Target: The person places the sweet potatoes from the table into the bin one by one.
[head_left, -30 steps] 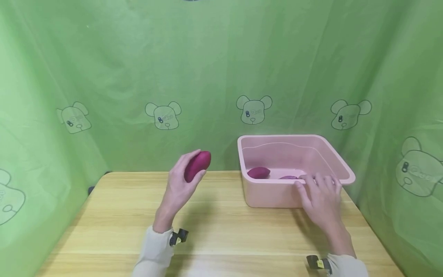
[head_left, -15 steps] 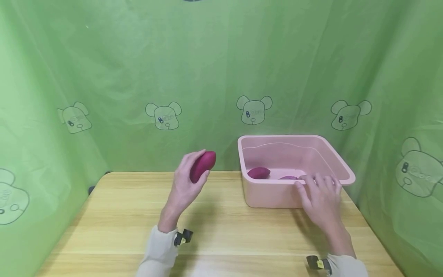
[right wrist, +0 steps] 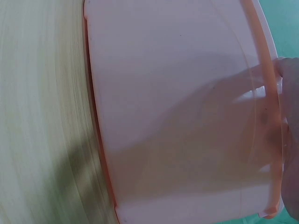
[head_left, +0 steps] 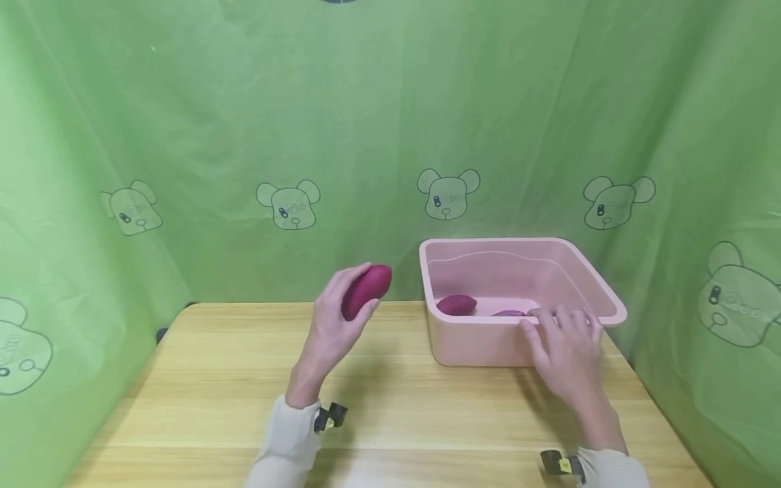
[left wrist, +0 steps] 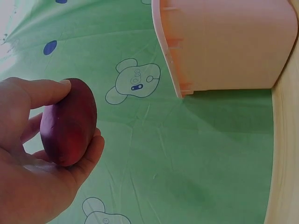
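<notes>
My left hand (head_left: 334,325) grips a smooth, magenta sweet potato (head_left: 367,291) in the air over the table, left of a pink plastic bin (head_left: 482,342). In the left wrist view the sweet potato (left wrist: 70,123) looks dark red, with the thumb on one side and fingers on the other. My right hand (head_left: 567,349) holds the bin's front rim, fingers hooked over it and thumb on the near side. Inside the bin lie another magenta sweet potato (head_left: 456,305) and a purple thing (head_left: 509,313), mostly hidden by the front wall.
The bin stands at the back right of a wooden table (head_left: 390,407). A green curtain (head_left: 366,135) with bear-head prints closes off the back and both sides. Each wrist wears a small black camera mount.
My left hand has drifted right with the sweet potato, a little closer to the bin. The right hand and the bin have stayed in place.
</notes>
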Tool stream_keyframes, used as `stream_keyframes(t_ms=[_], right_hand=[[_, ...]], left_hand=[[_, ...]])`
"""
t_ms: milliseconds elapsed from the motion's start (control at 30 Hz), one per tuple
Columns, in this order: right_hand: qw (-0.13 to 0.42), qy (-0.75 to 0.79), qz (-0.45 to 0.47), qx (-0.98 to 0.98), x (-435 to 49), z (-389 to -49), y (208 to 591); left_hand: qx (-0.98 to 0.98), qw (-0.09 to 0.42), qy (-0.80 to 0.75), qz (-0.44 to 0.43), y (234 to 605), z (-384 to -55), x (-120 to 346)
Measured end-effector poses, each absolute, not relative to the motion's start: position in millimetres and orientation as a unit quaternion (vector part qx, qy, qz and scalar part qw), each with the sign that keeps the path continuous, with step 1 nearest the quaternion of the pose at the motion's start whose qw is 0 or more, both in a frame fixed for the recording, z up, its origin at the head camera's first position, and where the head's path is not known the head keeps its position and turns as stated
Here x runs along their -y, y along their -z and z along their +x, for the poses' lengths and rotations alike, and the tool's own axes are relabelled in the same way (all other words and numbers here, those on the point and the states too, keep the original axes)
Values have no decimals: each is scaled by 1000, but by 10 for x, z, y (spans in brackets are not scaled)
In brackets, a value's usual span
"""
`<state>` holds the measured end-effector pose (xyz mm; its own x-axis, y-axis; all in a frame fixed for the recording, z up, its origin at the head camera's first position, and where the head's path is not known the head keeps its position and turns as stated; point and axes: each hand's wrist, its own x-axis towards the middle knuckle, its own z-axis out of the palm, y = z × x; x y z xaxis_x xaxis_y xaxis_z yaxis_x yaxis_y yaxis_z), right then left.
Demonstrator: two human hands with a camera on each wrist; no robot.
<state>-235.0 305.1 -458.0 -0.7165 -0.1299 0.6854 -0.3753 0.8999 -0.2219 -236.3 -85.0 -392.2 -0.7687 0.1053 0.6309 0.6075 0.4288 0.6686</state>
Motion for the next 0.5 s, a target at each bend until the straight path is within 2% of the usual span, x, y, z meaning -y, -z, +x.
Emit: stream_keyframes(t_ms=[500], right_hand=[[355, -174, 141, 908, -3063, -2368, 4594]], left_hand=[[800, 261, 489, -229, 3904, -2385, 741]])
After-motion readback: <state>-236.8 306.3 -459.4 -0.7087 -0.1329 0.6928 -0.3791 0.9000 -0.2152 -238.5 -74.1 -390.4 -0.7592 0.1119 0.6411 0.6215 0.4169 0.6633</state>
